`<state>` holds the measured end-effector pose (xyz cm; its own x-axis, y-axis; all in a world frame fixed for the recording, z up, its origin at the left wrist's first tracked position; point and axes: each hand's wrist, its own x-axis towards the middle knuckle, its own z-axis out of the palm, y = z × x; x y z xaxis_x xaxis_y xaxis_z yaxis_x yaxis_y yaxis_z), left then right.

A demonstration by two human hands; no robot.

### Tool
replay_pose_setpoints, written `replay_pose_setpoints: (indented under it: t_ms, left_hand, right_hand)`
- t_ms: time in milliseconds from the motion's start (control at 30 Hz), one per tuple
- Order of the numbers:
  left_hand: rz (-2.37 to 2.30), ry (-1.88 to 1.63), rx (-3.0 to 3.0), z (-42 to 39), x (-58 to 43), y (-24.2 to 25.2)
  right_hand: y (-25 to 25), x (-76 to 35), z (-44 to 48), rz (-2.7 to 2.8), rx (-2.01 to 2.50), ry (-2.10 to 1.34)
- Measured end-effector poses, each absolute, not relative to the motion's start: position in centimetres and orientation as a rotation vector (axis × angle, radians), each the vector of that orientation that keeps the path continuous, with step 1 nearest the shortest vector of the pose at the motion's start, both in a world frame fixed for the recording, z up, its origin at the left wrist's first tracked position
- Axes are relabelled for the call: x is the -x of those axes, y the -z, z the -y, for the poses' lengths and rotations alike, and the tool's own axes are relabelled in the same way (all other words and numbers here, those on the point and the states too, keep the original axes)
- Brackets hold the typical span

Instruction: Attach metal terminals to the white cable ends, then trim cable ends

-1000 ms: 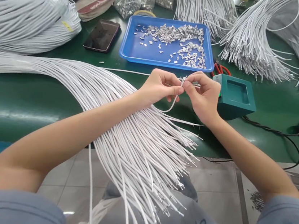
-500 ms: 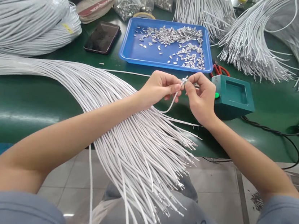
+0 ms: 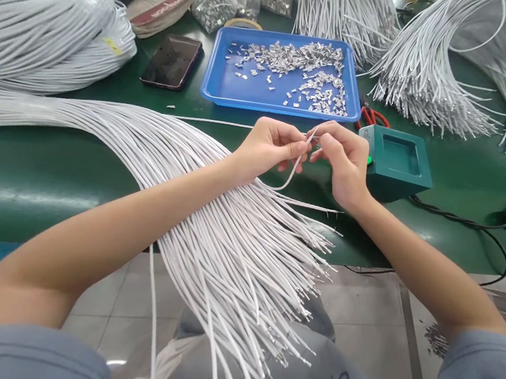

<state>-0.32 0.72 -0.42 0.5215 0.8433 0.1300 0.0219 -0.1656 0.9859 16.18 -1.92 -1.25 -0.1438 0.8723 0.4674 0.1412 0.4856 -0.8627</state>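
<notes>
My left hand (image 3: 277, 146) pinches a white cable (image 3: 293, 171) close to its end, between thumb and fingers. The cable tip points up, and a short length curves down below the fingers. Against that tip are the bent fingers of my right hand (image 3: 342, 158), with fine wire ends showing between the two hands. Exactly what the right fingertips grip is partly hidden. Under my left forearm lies a large bundle of white cables (image 3: 229, 230), its loose ends fanned out over the table edge and my lap.
Behind my hands is a blue tray (image 3: 216, 90) of small metal terminals. A green box (image 3: 395, 161) with a lit green button stands right of my right hand, near red-handled pliers (image 3: 375, 117). A phone (image 3: 171, 61), a cable coil (image 3: 47, 23) and more cable bundles (image 3: 430, 94) lie around.
My right hand has turned slightly, its index finger reaching further over the cable tip and its thumb lifting. My left hand keeps its pinch on the cable.
</notes>
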Motion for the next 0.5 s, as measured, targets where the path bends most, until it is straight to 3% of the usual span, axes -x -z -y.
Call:
replay_pose_setpoints:
  t_ms: [500]
  left_hand:
    - [-0.72, -0.899, -1.628, -0.47, 0.26, 0.31]
  right_hand:
    - [0.96, -16.24, 1.9, 1.613, 0.931, -0.656]
